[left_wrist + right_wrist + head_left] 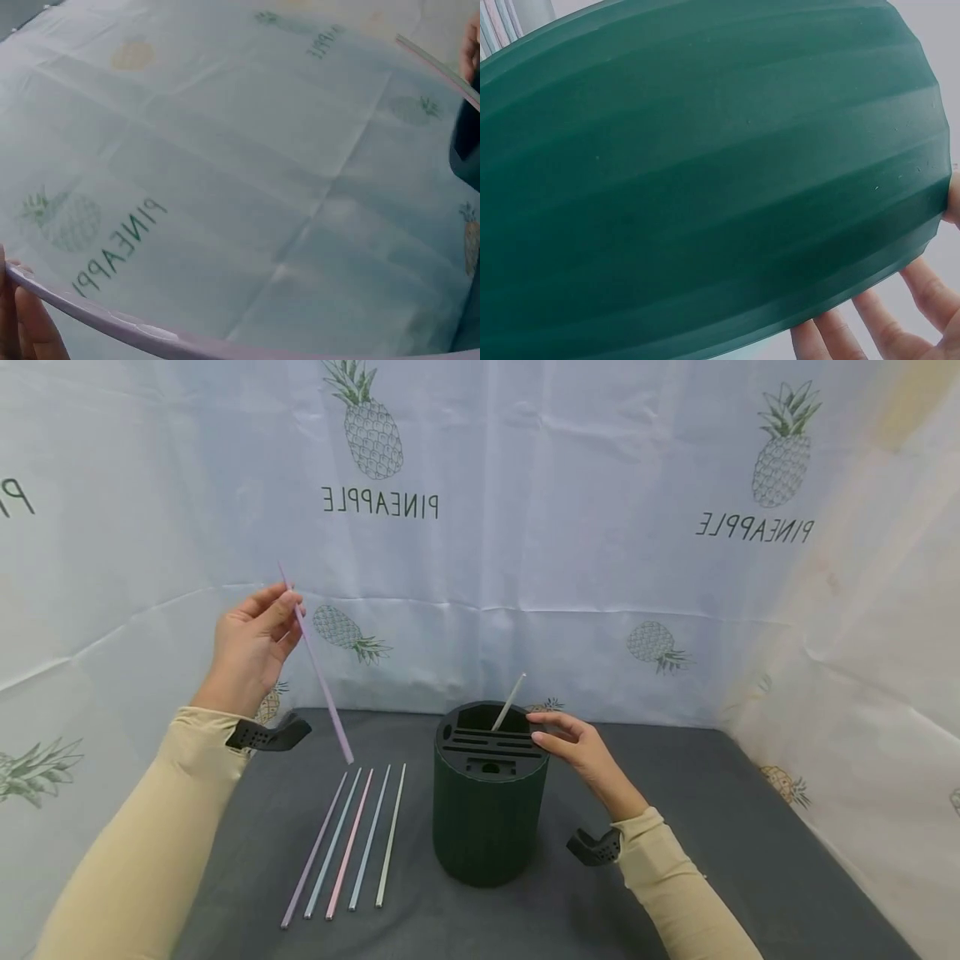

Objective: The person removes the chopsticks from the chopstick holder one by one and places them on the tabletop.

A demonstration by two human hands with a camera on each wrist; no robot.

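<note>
My left hand (251, 647) pinches a purple chopstick (324, 689) near its thin upper end. The chopstick slants down to the right, its thick end low over the row of sticks. In the left wrist view the same chopstick crosses the bottom edge. A dark green round utensil holder (487, 827) with a slotted top stands on the table. One pale chopstick (510, 700) leans in its rear opening. My right hand (577, 752) touches the holder's right rim, and the right wrist view shows its fingers (881, 326) fairly straight and spread along the green wall.
Left of the holder several chopsticks (348, 847) lie side by side on the dark table cloth (645, 893): purple, blue, pink and pale green. Behind the table hangs a white curtain (570, 552) printed with pineapples. Each wrist wears a black mount (270, 733).
</note>
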